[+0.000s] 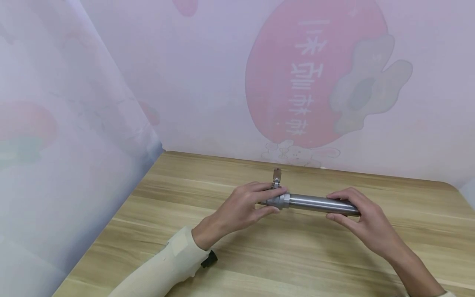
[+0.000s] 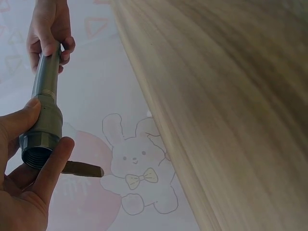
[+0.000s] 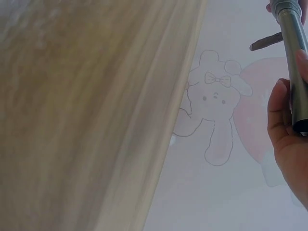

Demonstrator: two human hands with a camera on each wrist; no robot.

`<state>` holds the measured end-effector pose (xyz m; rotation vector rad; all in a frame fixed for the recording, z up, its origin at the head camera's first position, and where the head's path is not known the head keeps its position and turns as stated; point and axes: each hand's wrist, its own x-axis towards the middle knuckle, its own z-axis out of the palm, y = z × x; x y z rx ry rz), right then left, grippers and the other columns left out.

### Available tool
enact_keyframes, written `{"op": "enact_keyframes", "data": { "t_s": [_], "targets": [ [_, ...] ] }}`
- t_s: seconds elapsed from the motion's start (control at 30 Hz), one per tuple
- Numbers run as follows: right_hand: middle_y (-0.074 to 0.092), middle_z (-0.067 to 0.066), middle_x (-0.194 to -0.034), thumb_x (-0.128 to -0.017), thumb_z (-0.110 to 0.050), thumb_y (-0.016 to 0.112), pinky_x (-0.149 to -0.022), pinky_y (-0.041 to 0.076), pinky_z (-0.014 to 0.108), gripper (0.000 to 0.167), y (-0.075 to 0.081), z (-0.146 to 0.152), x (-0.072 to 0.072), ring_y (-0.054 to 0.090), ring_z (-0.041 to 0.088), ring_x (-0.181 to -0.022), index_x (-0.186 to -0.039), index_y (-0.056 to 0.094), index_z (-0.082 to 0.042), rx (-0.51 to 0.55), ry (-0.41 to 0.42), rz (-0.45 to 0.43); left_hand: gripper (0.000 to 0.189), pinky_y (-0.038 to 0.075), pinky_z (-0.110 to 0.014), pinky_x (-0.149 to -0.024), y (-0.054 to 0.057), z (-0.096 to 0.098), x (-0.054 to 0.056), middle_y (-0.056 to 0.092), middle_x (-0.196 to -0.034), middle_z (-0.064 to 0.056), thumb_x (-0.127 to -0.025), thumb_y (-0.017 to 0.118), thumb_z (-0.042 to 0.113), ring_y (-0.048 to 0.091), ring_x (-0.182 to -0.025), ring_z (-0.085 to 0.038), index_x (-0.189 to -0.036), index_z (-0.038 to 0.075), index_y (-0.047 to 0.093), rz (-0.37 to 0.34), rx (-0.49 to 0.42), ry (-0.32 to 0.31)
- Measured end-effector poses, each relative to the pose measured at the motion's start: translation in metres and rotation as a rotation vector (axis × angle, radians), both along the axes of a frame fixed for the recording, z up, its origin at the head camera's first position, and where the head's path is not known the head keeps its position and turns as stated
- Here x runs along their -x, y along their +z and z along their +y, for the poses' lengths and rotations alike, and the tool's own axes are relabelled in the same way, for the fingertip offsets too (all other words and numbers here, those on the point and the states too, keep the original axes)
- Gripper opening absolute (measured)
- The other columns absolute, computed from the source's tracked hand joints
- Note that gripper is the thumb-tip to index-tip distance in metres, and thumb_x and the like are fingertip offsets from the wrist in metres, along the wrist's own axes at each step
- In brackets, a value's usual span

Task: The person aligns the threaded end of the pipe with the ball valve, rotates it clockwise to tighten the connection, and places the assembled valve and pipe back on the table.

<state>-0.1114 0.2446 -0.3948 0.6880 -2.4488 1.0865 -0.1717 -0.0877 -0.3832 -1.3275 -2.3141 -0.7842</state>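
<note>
A metal ball valve (image 1: 275, 201) with a lever handle (image 1: 277, 175) is joined to a straight steel pipe (image 1: 315, 203). My left hand (image 1: 243, 206) grips the valve body between thumb and fingers. Around the pipe's far right end curls my right hand (image 1: 367, 218). In the left wrist view the valve's open threaded mouth (image 2: 37, 156) faces the camera, and the lever (image 2: 83, 169) sticks out sideways. The pipe's hollow end (image 3: 301, 126) shows beside the right palm in the right wrist view. Threads (image 2: 48, 93) are visible where pipe and valve meet.
The wood-grain table (image 1: 282, 251) lies beneath both hands. Behind it stands a pale printed curtain (image 1: 208, 82) with a pink circle and cartoon figures; another pale sheet (image 1: 74, 123) borders the left side. A small black object (image 1: 209, 259) is at the left sleeve cuff.
</note>
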Motion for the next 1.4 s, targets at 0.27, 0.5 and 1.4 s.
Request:
{"op": "enact_keyframes", "data": {
  "t_s": [0.27,0.5,1.4],
  "targets": [
    [0.071,-0.015,-0.113,-0.081,0.003,0.092,-0.076,0.049,0.015,0.059,0.0003,0.0007,0.0014,0.064,0.001,-0.093,-0.129,0.074,-0.025,-0.008,-0.014,0.004,0.051,0.066,-0.034,-0.098,-0.0002,-0.0001,0.0009,0.078,-0.132,-0.014,-0.093,0.089,0.02,0.078,-0.116,-0.026,-0.142,0.014,0.074,0.002,-0.003,0.001],
    [0.071,-0.015,-0.108,-0.083,0.001,0.092,-0.072,0.048,0.018,0.055,0.0002,0.0004,0.0009,0.062,0.002,-0.088,-0.129,0.075,-0.025,-0.004,-0.015,-0.008,0.052,0.066,-0.033,-0.098,-0.0019,-0.0004,0.0004,0.078,-0.132,-0.014,-0.093,0.089,0.021,0.078,-0.116,-0.025,-0.142,0.015,0.074,0.009,-0.009,-0.001],
    [0.06,-0.008,-0.114,-0.082,0.009,0.089,-0.06,0.044,0.022,0.062,-0.0028,0.0004,0.0003,0.054,0.005,-0.081,-0.132,0.063,-0.015,0.008,0.047,0.005,0.052,0.066,-0.034,-0.098,-0.0034,0.0015,0.0001,0.078,-0.132,-0.014,-0.093,0.088,0.02,0.078,-0.117,-0.026,-0.143,0.015,0.074,-0.012,-0.013,0.006]
  ]
}}
